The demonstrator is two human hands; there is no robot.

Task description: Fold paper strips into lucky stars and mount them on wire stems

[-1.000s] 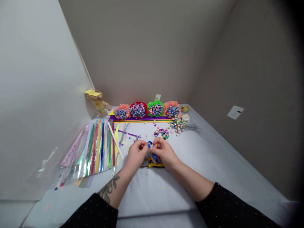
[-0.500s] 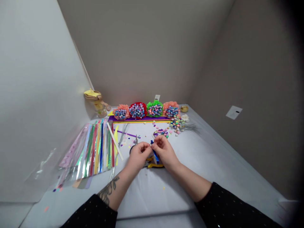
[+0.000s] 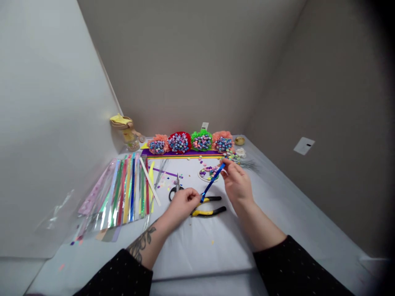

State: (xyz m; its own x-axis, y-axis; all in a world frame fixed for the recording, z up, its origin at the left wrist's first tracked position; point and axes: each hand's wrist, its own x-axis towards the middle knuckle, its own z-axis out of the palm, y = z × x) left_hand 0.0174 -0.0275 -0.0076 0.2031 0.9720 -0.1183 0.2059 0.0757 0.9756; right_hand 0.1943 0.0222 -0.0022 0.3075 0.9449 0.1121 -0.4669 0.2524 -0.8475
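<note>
A shiny blue paper strip (image 3: 212,181) stretches at a slant between my two hands. My left hand (image 3: 186,202) pinches its lower end, where a small fold seems to be. Higher and to the right, my right hand (image 3: 237,181) grips the upper end between thumb and fingers. Below the strip lie pliers (image 3: 210,213) with yellow and black handles, their jaws hidden behind my left hand. Scissors (image 3: 177,187) with dark handles rest just beyond my left hand. Past the strip is a shallow round dish (image 3: 203,174) of small colourful folded stars.
Many coloured strips (image 3: 123,193) lie in clear sleeves at the left. Several tissue-wrapped star bouquets (image 3: 179,142) line the back, behind purple paper (image 3: 194,152). Loose stars and thin wires (image 3: 248,165) lie at back right. A jar (image 3: 132,144) stands at back left.
My right hand has moved up and to the right, drawing the blue strip out straight from my left hand. The pliers' handles now show more.
</note>
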